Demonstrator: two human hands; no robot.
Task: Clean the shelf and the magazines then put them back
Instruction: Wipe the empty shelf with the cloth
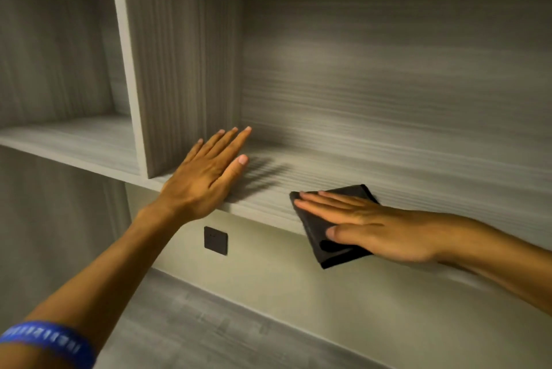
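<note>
A grey wood-grain shelf board runs across the view at chest height. My right hand lies flat with straight fingers on a folded black cloth, pressing it onto the shelf's front edge. Part of the cloth hangs over the edge. My left hand rests flat on the shelf to the left, fingers straight and pointing to the back corner beside the upright divider. No magazines are in view.
A second compartment lies left of the divider. Below the shelf, a black wall socket sits on a beige wall, and a grey desk surface spreads beneath it. A blue band circles my left forearm.
</note>
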